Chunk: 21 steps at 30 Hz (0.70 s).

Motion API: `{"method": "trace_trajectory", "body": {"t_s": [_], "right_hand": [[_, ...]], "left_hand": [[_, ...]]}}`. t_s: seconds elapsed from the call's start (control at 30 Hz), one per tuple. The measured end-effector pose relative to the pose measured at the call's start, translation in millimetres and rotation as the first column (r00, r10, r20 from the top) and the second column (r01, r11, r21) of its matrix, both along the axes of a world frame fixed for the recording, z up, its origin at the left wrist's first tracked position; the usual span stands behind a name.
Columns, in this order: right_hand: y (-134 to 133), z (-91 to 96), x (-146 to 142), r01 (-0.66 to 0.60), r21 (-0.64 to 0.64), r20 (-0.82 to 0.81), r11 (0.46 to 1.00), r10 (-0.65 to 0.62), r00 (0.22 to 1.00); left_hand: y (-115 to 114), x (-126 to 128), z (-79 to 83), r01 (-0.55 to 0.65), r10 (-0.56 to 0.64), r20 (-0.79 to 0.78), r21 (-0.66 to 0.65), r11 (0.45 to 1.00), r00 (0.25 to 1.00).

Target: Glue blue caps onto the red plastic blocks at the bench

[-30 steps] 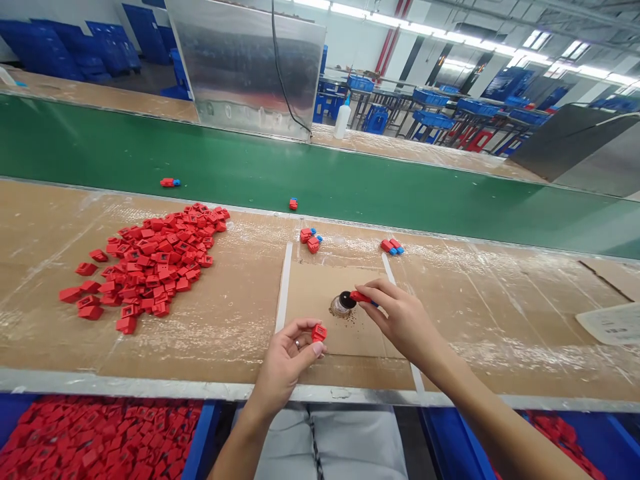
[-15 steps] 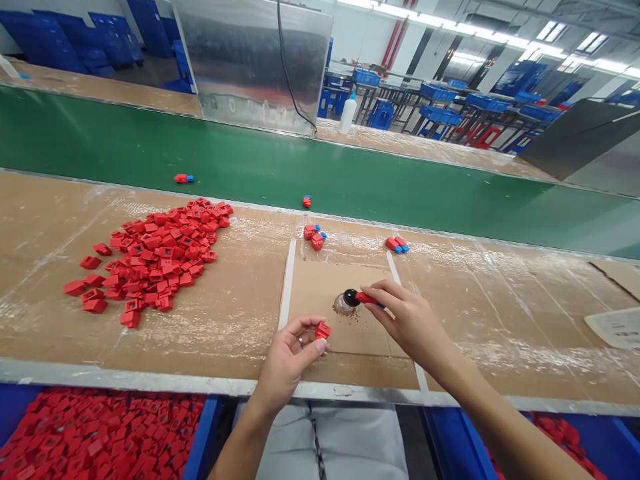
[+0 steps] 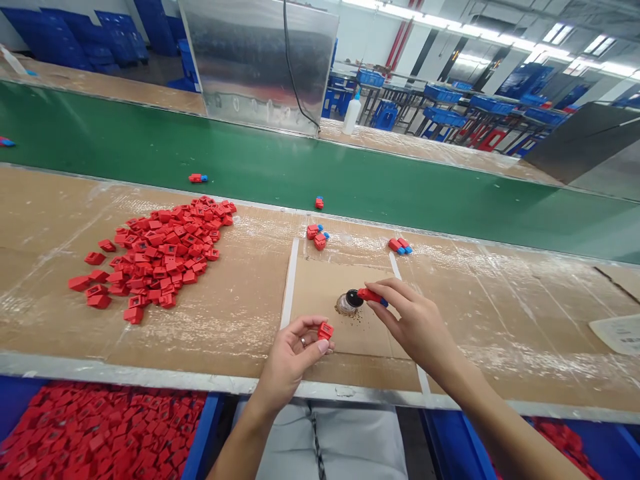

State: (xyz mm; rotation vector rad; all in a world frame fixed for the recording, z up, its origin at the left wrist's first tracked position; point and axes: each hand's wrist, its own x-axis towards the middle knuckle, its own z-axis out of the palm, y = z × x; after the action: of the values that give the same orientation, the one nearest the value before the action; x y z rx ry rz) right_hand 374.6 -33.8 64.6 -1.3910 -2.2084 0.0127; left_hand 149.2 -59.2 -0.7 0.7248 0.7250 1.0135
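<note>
My left hand (image 3: 290, 363) pinches a small red plastic block (image 3: 325, 331) between thumb and fingers, with a ring on one finger. My right hand (image 3: 417, 327) holds a slim red-and-blue plastic piece (image 3: 372, 297) by its blue-tipped end. The red end of that piece touches or nearly touches a dark-capped round pot (image 3: 349, 303), which stands on a cardboard sheet (image 3: 320, 287) between two white tape strips. Brown specks lie around the pot. A heap of loose red blocks (image 3: 160, 257) lies left of my hands.
Small red-and-blue assembled pieces (image 3: 318, 236) sit beyond the tape, with more (image 3: 400, 246) to their right. A green conveyor belt (image 3: 300, 160) runs behind the bench. Blue bins of red blocks (image 3: 100, 433) stand below the near edge.
The whole view has slid right and slightly up as my head turned. Both hands keep their hold, and the red-and-blue piece stays at the pot.
</note>
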Motion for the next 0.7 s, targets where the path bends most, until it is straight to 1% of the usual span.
{"method": "trace_trajectory", "body": {"t_s": [0.13,0.23,0.33,0.47,0.53,0.7], "right_hand": [[-2,2.8,-3,0.017,0.001,-0.045,1.000,-0.017,0.999],[-9,7.6,-9,0.018,-0.034,-0.129,0.999,-0.022,0.991],[-21,10.6,-21,-0.042,-0.110,-0.252,0.993,0.013,0.968],[-33,5.9,-37,-0.123,-0.239,-0.426,0.963,0.010,0.905],[-35,2.1,-42,-0.145,-0.275,-0.454,0.950,0.004,0.891],[-34,-2.6,-44,-0.153,-0.279,-0.430,0.948,0.019,0.903]], "left_hand": [[1,0,-1.4,-0.013,0.012,0.018,0.004,1.000,1.000],[1,0,-3.4,-0.018,0.018,0.007,-0.007,1.000,1.000],[1,0,-4.7,-0.021,0.021,-0.013,-0.024,0.999,1.000],[0,1,-3.2,-0.010,0.010,0.008,-0.007,1.000,1.000],[0,2,-1.8,-0.003,0.002,0.021,0.012,1.000,1.000],[0,2,-0.6,-0.005,0.005,0.033,0.014,1.000,0.999]]}}
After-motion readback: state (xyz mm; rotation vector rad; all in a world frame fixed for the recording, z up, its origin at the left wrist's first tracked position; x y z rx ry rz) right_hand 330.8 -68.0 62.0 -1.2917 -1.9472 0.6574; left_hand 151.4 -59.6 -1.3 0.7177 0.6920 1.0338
